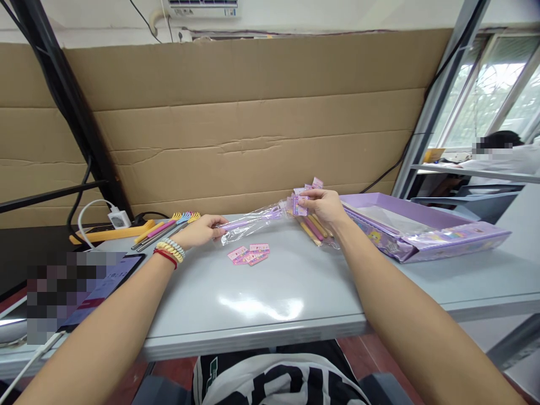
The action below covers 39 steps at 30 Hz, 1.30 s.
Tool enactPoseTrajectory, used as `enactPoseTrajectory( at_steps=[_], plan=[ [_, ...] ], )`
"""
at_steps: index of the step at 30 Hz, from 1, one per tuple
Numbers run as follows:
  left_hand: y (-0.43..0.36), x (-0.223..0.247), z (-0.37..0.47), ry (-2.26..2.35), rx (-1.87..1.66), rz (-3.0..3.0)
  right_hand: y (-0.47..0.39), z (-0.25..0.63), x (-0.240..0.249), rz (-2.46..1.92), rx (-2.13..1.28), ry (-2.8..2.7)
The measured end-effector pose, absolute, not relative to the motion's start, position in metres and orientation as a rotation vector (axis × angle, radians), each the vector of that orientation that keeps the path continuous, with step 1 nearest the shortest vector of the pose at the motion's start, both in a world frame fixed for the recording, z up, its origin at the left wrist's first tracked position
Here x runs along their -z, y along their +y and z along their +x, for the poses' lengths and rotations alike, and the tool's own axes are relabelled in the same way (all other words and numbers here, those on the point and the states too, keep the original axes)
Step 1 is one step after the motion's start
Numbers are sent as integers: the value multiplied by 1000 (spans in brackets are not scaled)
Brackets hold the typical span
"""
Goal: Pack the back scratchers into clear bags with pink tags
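The left hand point(205, 229) has its fingers together on the left end of a clear plastic bag point(253, 223) above the table point(189, 309); the right hand point(323, 203) pinches purple label cards point(300, 205) at its right end. Pink cards point(251, 256) lie nearer; a purple box point(459, 242) stands right.

The plastic sleeve point(254, 223) is glossy, the tabletop point(198, 298) smooth, the cardboard point(253, 121) matt.
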<state>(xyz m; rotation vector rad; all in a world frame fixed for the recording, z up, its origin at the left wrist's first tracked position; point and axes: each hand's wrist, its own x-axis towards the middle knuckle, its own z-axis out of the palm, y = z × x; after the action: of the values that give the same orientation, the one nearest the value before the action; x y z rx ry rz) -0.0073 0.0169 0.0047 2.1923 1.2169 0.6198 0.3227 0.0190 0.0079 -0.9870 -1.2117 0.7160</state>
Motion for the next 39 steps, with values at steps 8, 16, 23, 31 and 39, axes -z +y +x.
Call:
enactPoseTrajectory(
  at_steps=[8,16,23,31,39],
  plan=[
    [15,-6,-6,1222,-616,2185,24,329,-4,-1106,-753,-1253],
    [13,-8,-5,1202,-642,2178,18,324,-8,-1127,-840,-1315],
    [11,-10,-4,1213,-645,2162,20,326,-5,-1115,-894,-1357],
    [9,-11,-4,1217,-643,2151,15,324,-6,-1087,-939,-1309],
    [13,-9,-5,1195,-647,2162,20,326,-3,-1123,-940,-1245]
  ],
)
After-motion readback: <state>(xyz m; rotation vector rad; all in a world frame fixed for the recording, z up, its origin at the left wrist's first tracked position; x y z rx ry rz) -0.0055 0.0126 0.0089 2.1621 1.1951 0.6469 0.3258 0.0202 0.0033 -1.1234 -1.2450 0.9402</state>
